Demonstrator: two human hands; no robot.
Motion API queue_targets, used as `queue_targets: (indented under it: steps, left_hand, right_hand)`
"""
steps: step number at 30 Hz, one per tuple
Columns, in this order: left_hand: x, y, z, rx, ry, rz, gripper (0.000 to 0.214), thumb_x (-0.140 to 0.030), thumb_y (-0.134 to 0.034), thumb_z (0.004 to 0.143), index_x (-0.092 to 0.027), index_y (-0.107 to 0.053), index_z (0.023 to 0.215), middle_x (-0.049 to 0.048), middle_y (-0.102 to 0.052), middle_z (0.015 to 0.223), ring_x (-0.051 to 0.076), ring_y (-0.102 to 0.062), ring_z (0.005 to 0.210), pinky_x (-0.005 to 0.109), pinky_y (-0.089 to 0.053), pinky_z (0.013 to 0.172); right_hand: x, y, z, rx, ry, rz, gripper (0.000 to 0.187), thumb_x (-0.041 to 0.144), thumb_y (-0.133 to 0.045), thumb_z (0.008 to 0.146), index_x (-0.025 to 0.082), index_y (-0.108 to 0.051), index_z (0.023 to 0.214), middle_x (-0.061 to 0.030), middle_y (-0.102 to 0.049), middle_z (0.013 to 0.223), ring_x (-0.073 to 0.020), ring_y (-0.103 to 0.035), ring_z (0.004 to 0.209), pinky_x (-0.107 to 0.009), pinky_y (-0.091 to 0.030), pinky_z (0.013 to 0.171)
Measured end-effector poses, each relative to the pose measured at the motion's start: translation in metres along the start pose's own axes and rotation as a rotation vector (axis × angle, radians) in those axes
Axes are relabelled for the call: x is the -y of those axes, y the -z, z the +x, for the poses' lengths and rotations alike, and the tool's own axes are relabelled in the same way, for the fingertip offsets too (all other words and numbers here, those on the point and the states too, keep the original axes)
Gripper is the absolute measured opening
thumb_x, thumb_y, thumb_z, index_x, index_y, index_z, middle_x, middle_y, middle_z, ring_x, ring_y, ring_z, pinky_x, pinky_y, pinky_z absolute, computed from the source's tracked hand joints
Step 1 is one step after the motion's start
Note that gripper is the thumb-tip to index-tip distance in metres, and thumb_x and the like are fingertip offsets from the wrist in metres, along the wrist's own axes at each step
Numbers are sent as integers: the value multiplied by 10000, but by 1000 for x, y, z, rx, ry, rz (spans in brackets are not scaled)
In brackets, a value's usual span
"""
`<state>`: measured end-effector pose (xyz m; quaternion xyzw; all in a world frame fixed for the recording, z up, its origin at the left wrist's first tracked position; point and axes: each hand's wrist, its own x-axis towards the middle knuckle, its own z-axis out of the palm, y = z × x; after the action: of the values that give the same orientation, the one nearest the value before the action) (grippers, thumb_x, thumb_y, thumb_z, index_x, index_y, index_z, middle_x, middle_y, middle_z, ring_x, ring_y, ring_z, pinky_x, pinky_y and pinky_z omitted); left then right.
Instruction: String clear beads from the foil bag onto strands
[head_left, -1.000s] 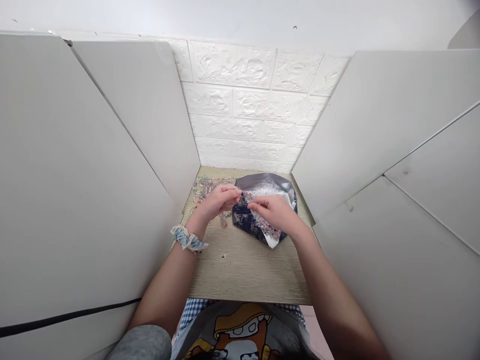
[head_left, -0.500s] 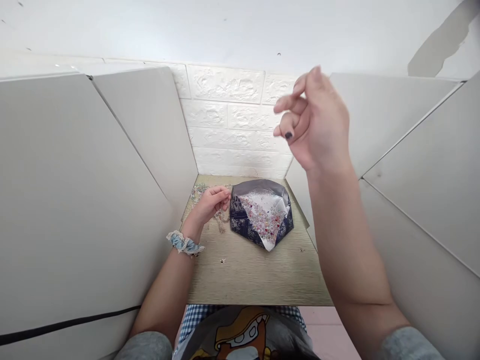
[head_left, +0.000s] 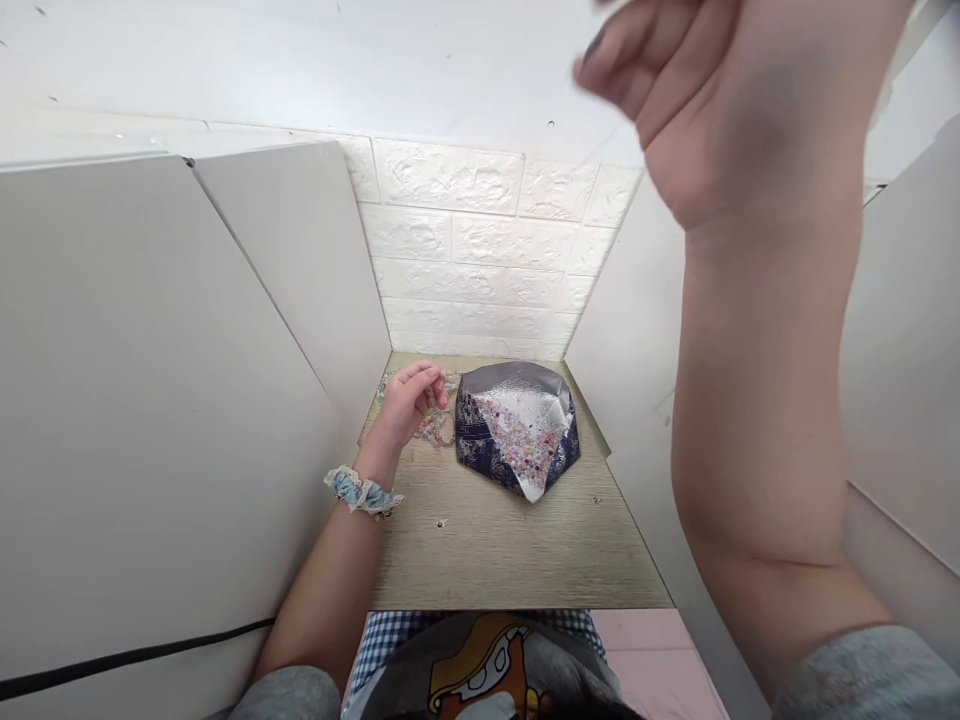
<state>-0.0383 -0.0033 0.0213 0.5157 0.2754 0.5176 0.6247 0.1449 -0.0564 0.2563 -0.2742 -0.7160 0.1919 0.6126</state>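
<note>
My left hand (head_left: 411, 402) hovers over the left back of the small wooden table (head_left: 510, 560), thumb and fingers pinched together. Whatever lies between those fingertips is too small to make out. Under and beside it lie strands of small pale beads (head_left: 433, 430), partly covered by the hand. Just right of it rests a folded dark blue and silver paper tray (head_left: 474, 445), holding many loose pink, white and red beads (head_left: 529, 440). My right hand (head_left: 720, 110) is raised high in front of me, fingers curled, blurred and partly cut off by the top edge; its thumb and index tips are out of sight.
Grey-white panels (head_left: 135, 380) stand close on the left, and another panel (head_left: 622, 330) on the right. A white brick-patterned wall (head_left: 450, 240) closes off the back. A black cord (head_left: 135, 655) runs along the lower left.
My right hand has risen up and to the right, closer to the camera and partly out of view. My left hand has shifted slightly left, away from the tray's edge.
</note>
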Motion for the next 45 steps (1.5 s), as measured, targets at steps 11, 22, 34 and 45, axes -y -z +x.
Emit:
queue_targets:
  steps: [11, 22, 34, 45]
  left_hand:
    - [21, 18, 12, -96, 130, 186, 228, -324, -414, 740, -150, -457, 599, -74, -315, 439, 18, -259, 304, 176, -231, 344]
    - [26, -22, 2, 209, 336, -125, 364, -458, -390, 760, -169, -513, 944, 40, -594, 756, 109, -577, 665, 221, -440, 608]
    - [29, -11, 4, 147, 373, 331, 522, -586, -330, 730, -137, -525, 547, -74, -159, 393, 30, -113, 314, 192, -85, 324]
    - [26, -2, 7, -221, -249, 847, 318, -417, -429, 751, -181, -638, 788, 57, -590, 886, 168, -494, 903, 240, -371, 764]
  right_hand:
    - [-82, -28, -98, 239, -333, -341, 324, 376, -393, 797, 148, -543, 622, 5, -542, 598, -81, -493, 583, -232, -385, 596]
    - [-139, -55, -171, 192, -325, -454, 309, 277, -405, 788, 193, -579, 1029, -47, -579, 1085, -161, -506, 1019, -292, -368, 878]
    - [-174, -46, -189, -301, -600, 32, 471, 403, -419, 776, 164, -438, 1181, -72, -465, 1225, -162, -500, 1053, -321, -420, 880]
    - [-163, -60, -195, 277, -382, -418, 532, 314, -392, 783, 172, -288, 1285, -56, -286, 1342, -174, -252, 1243, -353, -220, 1032]
